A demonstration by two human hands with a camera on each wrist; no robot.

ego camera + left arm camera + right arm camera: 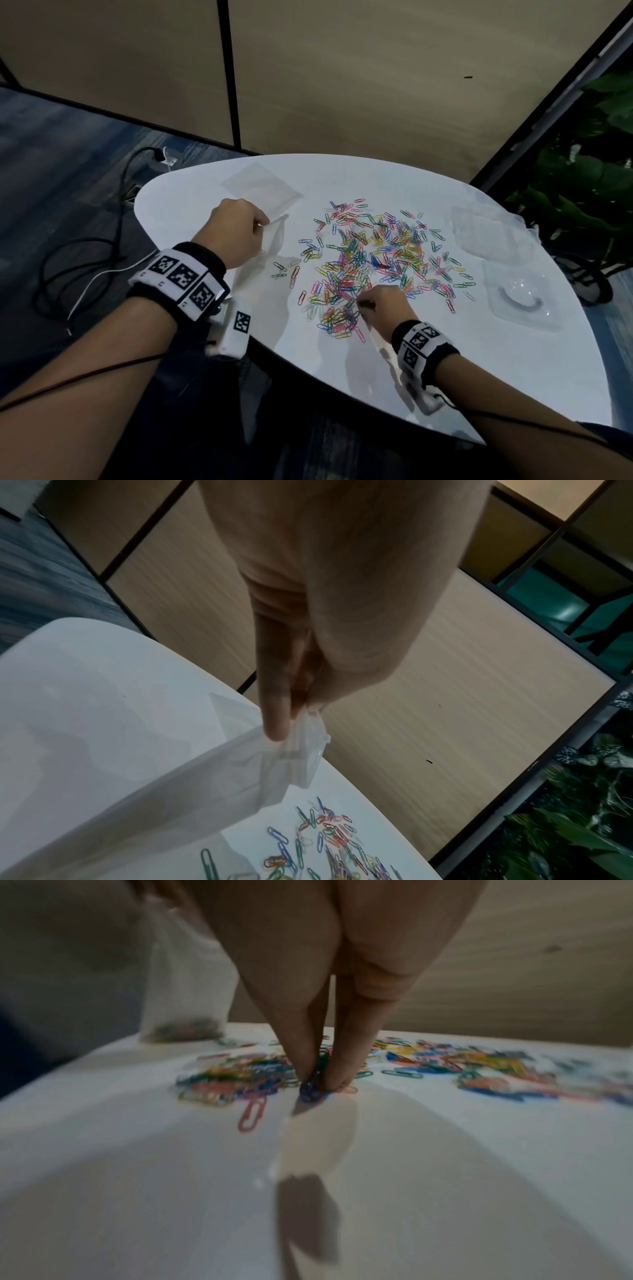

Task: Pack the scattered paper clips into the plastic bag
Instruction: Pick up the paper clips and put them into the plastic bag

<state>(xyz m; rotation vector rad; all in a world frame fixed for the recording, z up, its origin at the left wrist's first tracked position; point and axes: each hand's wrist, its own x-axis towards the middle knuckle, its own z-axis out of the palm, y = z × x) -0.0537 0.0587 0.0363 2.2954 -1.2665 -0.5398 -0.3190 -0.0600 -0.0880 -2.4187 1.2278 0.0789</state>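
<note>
Several coloured paper clips [370, 253] lie scattered over the middle of the white table [445, 370]. My left hand [239, 233] pinches the top edge of a clear plastic bag [270, 240] and holds it up at the pile's left; the bag [192, 783] hangs from my fingertips [276, 729], and a few clips show in its bottom [185, 1028]. My right hand [380, 305] reaches into the near edge of the pile, thumb and fingers [337, 1064] pinching a small bunch of dark clips [313, 1088] against the table.
A second flat clear bag [260, 186] lies at the table's far left. Crumpled clear plastic [489, 229] and a clear blister tray [524, 294] sit at the right. Cables [78, 260] trail on the floor left; a plant [589, 178] stands right. A wooden partition [342, 75] is behind.
</note>
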